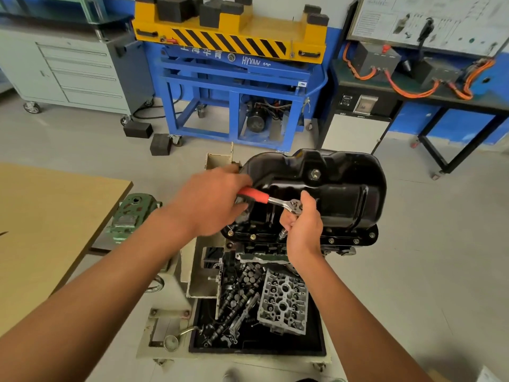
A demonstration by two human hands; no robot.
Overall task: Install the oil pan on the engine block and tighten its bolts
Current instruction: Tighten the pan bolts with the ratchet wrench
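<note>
a person's left hand curls tight round the red grip of a ratchet while the right hand pinches the tool's head, fingers wrapped about it and the extension that drops to the near flange. neither hand is free.

the black oil pan sits flange-down on the engine block, which is carried on a stand above a tray of loose parts and a cylinder head. the pan's domed underside faces up and toward the camera, with the drain plug showing near the top. its long axis runs left to right across the view, the fuller bulge of the sump lying to the right. the ratchet lies roughly along that same line, handle to the left, head to the right and a little lower.

several bolts already stand in the near flange. whether each is fully seated cannot be told from here.

the step looks to be running down a bolt near the middle of that edge. done well, it likely means holding the extension square to the flange with the right hand so the socket does not tip off, swinging the handle in short arcs clear of the pan wall, and bringing the bolts up evenly in turn rather than cinching one hard first.
</note>
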